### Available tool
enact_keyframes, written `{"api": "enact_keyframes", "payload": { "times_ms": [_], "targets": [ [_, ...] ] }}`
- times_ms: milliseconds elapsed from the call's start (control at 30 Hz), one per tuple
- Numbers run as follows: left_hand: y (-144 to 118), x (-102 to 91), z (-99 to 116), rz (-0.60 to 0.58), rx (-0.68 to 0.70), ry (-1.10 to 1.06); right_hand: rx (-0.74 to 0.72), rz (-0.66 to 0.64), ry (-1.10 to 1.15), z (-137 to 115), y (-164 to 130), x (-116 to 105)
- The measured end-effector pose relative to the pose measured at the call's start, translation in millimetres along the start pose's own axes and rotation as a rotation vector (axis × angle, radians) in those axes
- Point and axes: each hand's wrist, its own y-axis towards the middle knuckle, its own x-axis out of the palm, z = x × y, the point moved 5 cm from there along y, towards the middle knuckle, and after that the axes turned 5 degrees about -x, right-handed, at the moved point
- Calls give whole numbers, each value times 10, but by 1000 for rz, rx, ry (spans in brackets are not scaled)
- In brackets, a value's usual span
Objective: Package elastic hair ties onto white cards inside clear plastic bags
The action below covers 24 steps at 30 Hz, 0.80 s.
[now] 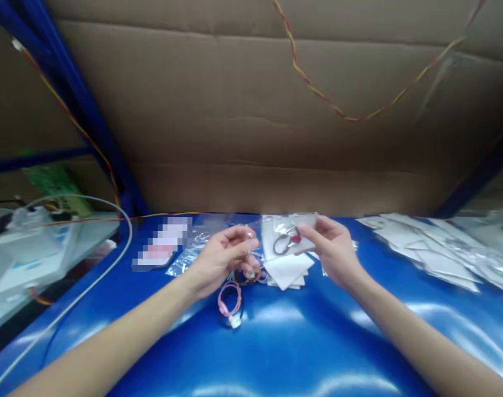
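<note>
Arms: two bare forearms are seen coming in from the near edge of the blue table (284, 353).
Pink cable loop: one coil (230, 300) with a white plug is laid on the table just below the left hand; a second, darker coil lies just behind it.
Left hand: the left hand (220, 259) is held near the table's middle — fingers curled, fingertips pressed together on something small that cannot be made out.
Right hand: the right hand (334, 248) is raised beside it, thumb and forefinger pinching one clear bag (288, 234).
Bag contents: one dark wire loop with a red end is seen inside.
White bag stack: a small pile (287, 270) is lying under the held bag.
Far right corner: many more flat bags (433, 248) are spread out.
Far left: loose clear bags (193, 245) are seen.
Beyond the far edge: a cardboard wall (255, 121) is crossed by one red-yellow wire (342, 113).
</note>
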Motion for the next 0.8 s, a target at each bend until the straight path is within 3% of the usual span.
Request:
{"api": "enact_keyframes", "payload": {
  "times_ms": [100,300,467,633,800],
  "targets": [
    [-2,0,-9,4,49,93,-40,-9,-60,-48,-17,25],
    [-76,3,52,128,180,273,-12,-57,-131,-65,-144,156],
    [-75,-1,32,113,148,345,27,-74,-145,-55,-188,190],
    [-30,-116,59,236,141,282,2,-45,-119,-102,-145,154],
    [-11,-112,64,198,47,241,62,-78,-80,-80,-112,133]
  ]
}}
